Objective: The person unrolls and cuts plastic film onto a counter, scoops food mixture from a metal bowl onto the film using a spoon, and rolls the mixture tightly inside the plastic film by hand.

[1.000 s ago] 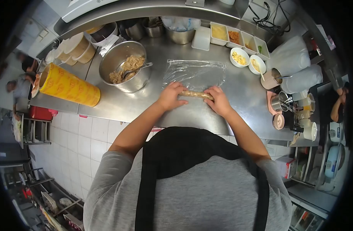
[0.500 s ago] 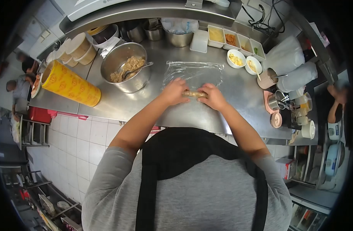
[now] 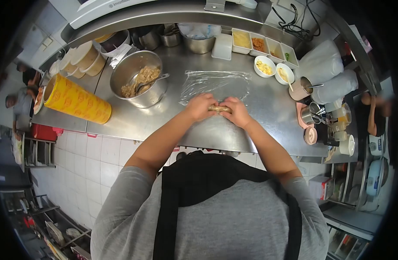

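A sheet of clear plastic wrap (image 3: 216,82) lies on the steel counter. At its near edge is a short brown roll of food (image 3: 220,109), apparently wrapped in the film. My left hand (image 3: 201,107) is closed on the roll's left end, and my right hand (image 3: 235,112) grips the right end. Both thumbs are on the near side, and the fingers partly cover the roll. Left of the wrap stands a steel pot (image 3: 151,94) of brownish chopped mixture (image 3: 142,80), with a spoon (image 3: 153,81) leaning in it.
A large yellow roll (image 3: 77,99) lies at the counter's left. Two white bowls (image 3: 265,67) and several rectangular trays (image 3: 242,41) of ingredients stand at the back right. Cups and utensils (image 3: 311,112) crowd the right side. Other people (image 3: 376,112) are at both far edges.
My hands have come closer together on the roll, so less of it shows between them. My head view has shifted slightly.
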`<state>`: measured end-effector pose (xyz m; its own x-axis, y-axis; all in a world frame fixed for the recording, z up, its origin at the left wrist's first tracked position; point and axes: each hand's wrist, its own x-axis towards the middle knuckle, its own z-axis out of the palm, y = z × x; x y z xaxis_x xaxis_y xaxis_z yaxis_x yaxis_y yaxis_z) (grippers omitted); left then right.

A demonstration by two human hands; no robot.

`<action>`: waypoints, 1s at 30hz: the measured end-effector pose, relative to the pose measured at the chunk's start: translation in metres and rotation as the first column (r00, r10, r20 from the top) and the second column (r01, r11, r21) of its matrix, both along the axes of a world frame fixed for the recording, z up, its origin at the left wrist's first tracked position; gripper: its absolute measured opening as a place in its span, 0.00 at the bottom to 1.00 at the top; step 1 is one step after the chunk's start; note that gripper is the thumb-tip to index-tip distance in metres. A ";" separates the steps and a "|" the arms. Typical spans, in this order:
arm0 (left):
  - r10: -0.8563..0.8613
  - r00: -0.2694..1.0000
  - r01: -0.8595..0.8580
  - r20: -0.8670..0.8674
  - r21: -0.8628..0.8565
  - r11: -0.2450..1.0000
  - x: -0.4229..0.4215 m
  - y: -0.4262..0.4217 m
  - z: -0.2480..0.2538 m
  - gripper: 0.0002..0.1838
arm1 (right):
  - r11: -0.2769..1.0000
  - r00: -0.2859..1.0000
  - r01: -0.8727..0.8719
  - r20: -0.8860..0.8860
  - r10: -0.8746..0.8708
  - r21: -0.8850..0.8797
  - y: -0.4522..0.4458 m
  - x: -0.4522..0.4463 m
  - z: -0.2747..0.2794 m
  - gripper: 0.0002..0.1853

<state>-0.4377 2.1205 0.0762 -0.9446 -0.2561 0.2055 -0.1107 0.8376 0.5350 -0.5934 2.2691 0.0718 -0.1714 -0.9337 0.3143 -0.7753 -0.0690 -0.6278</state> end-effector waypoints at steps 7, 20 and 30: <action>0.018 0.999 -0.019 0.033 0.042 0.999 -0.013 0.013 -0.004 0.21 | 0.988 0.994 0.097 -0.051 -0.092 0.124 0.010 -0.002 0.005 0.19; -0.006 0.999 0.008 -0.046 0.025 1.000 -0.036 0.031 -0.009 0.17 | 0.986 0.998 0.039 0.045 -0.047 0.160 0.023 -0.025 0.011 0.15; -0.085 0.996 0.084 0.006 0.108 0.991 -0.025 0.014 -0.001 0.22 | 0.986 0.997 -0.059 -0.046 0.067 0.154 0.018 -0.031 0.024 0.19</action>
